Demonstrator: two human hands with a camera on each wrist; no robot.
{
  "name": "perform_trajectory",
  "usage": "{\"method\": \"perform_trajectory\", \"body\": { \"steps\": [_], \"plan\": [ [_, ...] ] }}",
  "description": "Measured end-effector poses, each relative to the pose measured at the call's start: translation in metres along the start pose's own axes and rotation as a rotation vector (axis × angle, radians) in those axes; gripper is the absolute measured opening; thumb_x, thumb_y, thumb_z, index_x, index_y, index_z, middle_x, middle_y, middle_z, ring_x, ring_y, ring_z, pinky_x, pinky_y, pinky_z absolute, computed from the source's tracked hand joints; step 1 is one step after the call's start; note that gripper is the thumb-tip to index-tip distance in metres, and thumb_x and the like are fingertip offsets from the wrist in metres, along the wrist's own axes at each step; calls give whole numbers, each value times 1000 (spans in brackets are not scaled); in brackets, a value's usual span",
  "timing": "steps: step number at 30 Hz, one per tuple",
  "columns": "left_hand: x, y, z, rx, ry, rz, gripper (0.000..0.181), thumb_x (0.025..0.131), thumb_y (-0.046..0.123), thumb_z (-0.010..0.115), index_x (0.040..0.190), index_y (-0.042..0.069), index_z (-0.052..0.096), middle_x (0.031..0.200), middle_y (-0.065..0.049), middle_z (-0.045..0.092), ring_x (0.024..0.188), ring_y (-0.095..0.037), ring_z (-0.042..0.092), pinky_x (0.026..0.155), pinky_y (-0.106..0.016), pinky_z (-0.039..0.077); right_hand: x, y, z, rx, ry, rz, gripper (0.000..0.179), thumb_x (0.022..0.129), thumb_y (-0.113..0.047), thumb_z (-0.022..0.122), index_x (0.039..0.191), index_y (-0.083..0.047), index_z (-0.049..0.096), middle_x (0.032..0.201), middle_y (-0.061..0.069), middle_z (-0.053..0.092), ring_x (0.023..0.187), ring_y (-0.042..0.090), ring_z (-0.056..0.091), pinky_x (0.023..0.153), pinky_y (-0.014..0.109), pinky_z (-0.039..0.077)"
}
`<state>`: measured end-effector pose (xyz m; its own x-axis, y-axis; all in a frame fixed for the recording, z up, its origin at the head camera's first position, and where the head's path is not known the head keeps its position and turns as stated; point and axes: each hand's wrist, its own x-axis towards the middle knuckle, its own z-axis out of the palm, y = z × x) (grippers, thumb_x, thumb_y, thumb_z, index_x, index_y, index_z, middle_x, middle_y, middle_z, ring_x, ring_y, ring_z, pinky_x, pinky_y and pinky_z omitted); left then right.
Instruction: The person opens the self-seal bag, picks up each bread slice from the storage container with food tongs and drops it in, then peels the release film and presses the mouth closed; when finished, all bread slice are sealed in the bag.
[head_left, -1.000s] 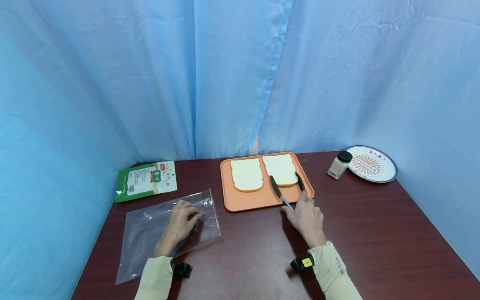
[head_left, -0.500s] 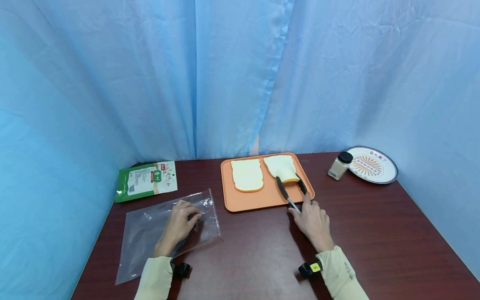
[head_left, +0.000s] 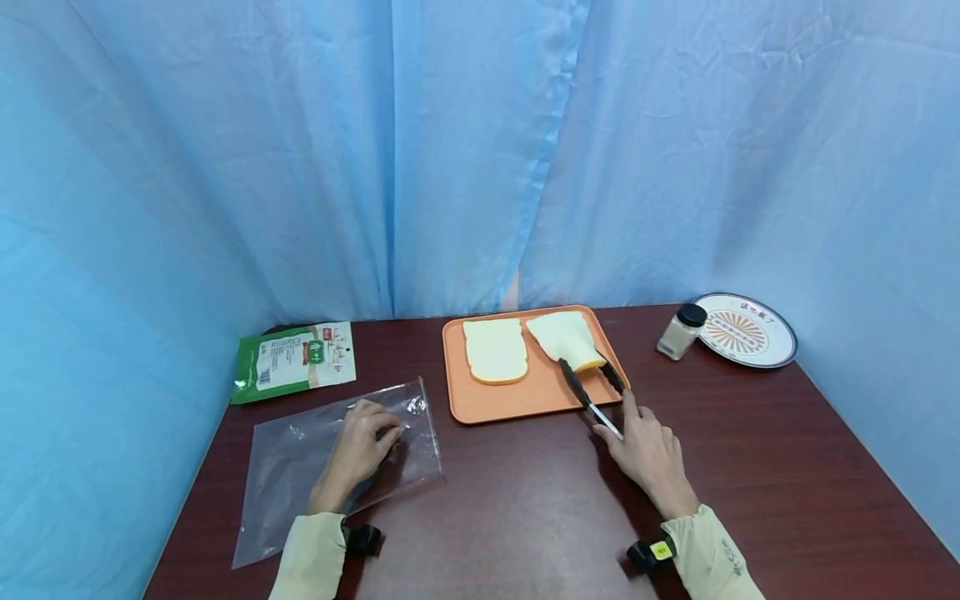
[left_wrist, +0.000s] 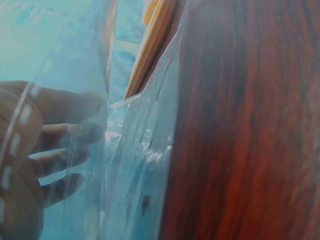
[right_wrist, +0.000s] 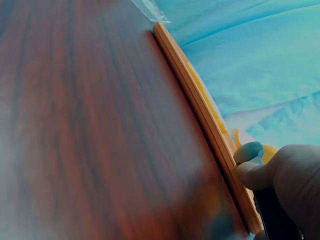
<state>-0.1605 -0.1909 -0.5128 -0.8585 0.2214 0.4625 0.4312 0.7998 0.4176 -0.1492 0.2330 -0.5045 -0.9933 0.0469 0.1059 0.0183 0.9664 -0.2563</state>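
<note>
In the head view my right hand (head_left: 647, 454) grips a pair of tongs (head_left: 576, 385) with black tips and metal arms. Those tips pinch the near end of the right bread slice (head_left: 564, 333), which bulges and bends, still over the orange tray (head_left: 487, 408). The right wrist view shows the thumb and part of the right hand (right_wrist: 295, 185) on the tongs beside the tray rim. My left hand (head_left: 360, 450) has curled fingers and holds the clear plastic bag (head_left: 281, 475) near its right edge. Through the film, the left wrist view shows its fingers (left_wrist: 65, 107).
Another bread slice (head_left: 496, 350) lies on the tray's left half. A green and white packet (head_left: 294, 362) is at the back left. At the back right stand a black-capped jar (head_left: 681, 332) and a patterned white plate (head_left: 753, 333). Blue curtains (head_left: 465, 167) surround the table.
My right hand has moved right and toward me with the tongs. The right bread slice's near end has been squeezed and drawn rightward. My left hand and the bag stay put.
</note>
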Motion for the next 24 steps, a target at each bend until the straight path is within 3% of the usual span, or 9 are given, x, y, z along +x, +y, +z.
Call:
{"method": "perform_trajectory", "body": {
  "steps": [4, 11, 24],
  "plan": [
    [0, 1, -1, -7, -11, -14, 7, 78, 7, 83, 82, 11, 78, 83, -2, 73, 87, -22, 61, 83, -45, 50, -6, 9, -3, 0, 23, -57, 77, 91, -43, 70, 145, 0, 38, 109, 32, 63, 54, 33, 57, 48, 45, 47],
    [0, 0, 0, -1, -10, -16, 9, 76, 6, 84, 81, 9, 78, 83, -4, 73, 87, -22, 61, 82, -45, 50, -15, 20, -10, -11, 48, -154, 80, 91, -44, 70, 149, 0, 38, 117, 31, 64, 59, 36, 62, 53, 49, 51],
    [0, 4, -2, 10, -24, -23, 7, 78, 8, 84, 81, 12, 78, 84, -3, 73, 88, -22, 61, 85, -47, 50, -29, 22, -15, -33, 123, -375, 79, 84, -39, 78, 148, -5, 44, 114, 24, 67, 53, 22, 58, 49, 40, 49]
  ]
}}
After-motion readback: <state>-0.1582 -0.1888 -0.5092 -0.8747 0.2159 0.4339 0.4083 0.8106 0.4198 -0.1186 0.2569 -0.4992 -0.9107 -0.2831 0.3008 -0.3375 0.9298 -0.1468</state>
